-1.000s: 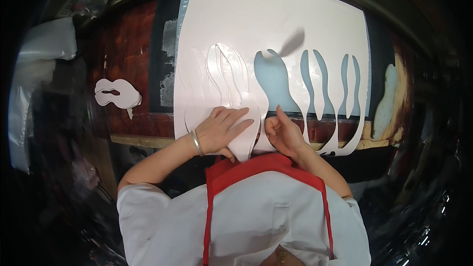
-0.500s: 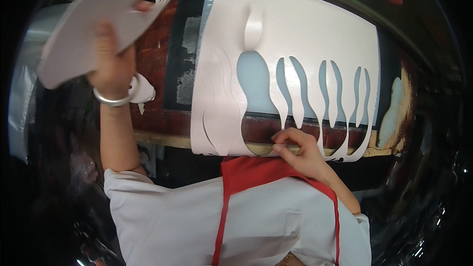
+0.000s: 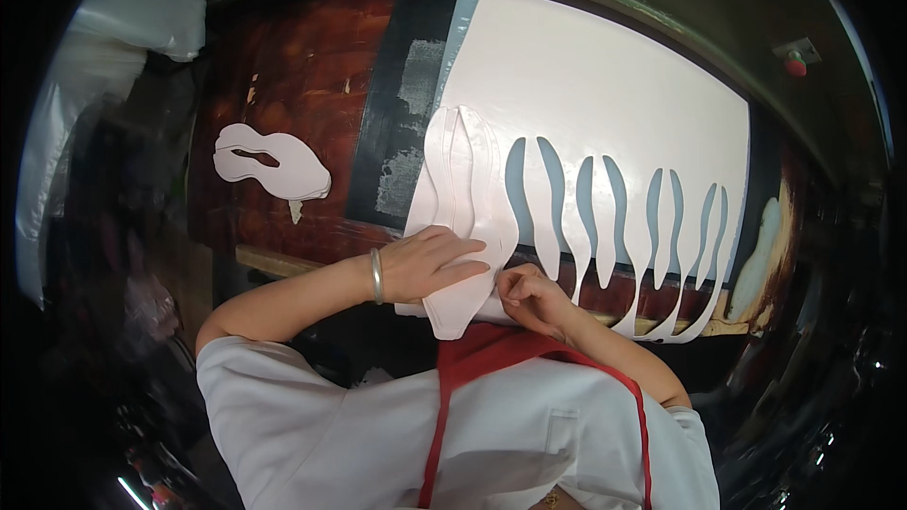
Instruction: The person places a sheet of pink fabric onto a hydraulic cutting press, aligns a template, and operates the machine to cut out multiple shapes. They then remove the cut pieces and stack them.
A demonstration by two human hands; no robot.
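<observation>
A large pale pink sheet (image 3: 605,66) with several wavy cut-outs lies on the bench, its near edge hanging over the front. At its left part, a long curved cut piece (image 3: 452,307) lies on top with its narrow end toward me. Across this piece rests my left hand (image 3: 430,263), fingers stretched out to the right, a bangle on the wrist. Close by on the right, the fingers of my right hand (image 3: 534,297) are curled together beside the piece's edge. Whatever they pinch is hidden.
On the brown wooden table (image 3: 302,57) to the left lies a small pile of slotted pale pieces (image 3: 293,165). A black strip (image 3: 416,28) borders the sheet. Red buttons (image 3: 795,66) sit on the dark machine frame beyond. Clear plastic (image 3: 142,14) hangs at far left.
My left hand, which held a pale slotted piece up at the upper left, has come down onto the sheet. The piece has left it. A cut piece now covers the wide gap.
</observation>
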